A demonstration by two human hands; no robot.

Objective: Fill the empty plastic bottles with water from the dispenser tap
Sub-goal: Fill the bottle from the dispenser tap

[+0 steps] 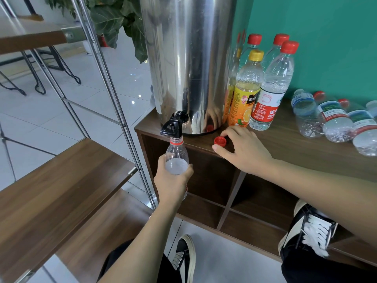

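My left hand [173, 180] grips a clear plastic bottle [176, 158] upright, its open neck right under the black tap [173, 126] of the steel dispenser [187, 64]. Water fills the bottle up to its shoulder. My right hand [242, 152] rests on the wooden cabinet top [285, 146], fingers spread around a loose red cap [220, 141]; the fingertips touch or nearly touch it.
Several capped bottles stand right of the dispenser, among them an orange juice bottle [245, 92] and a red-labelled water bottle [271, 88]. Several empty bottles [334, 121] lie on their sides at the far right. A metal-framed wooden shelf [61, 176] stands to the left.
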